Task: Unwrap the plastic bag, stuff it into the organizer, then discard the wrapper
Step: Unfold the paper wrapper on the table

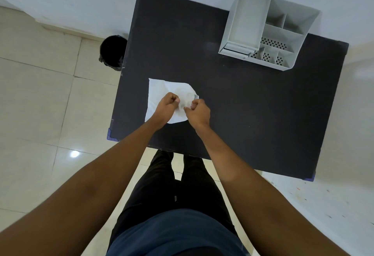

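With both the left hand and right hand pinching the white bag at frame centre, fingers clenched on its film, an uneven pull could tear it.

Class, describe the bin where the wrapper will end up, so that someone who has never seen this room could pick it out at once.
Start at the dark table that stands against the white wall. Go to its far left side, where the bin stands on the pale tiled floor, right beside the table's edge. It is the only round, black thing there, lined with a black bag, unlike the pale grey organizer up on the table.
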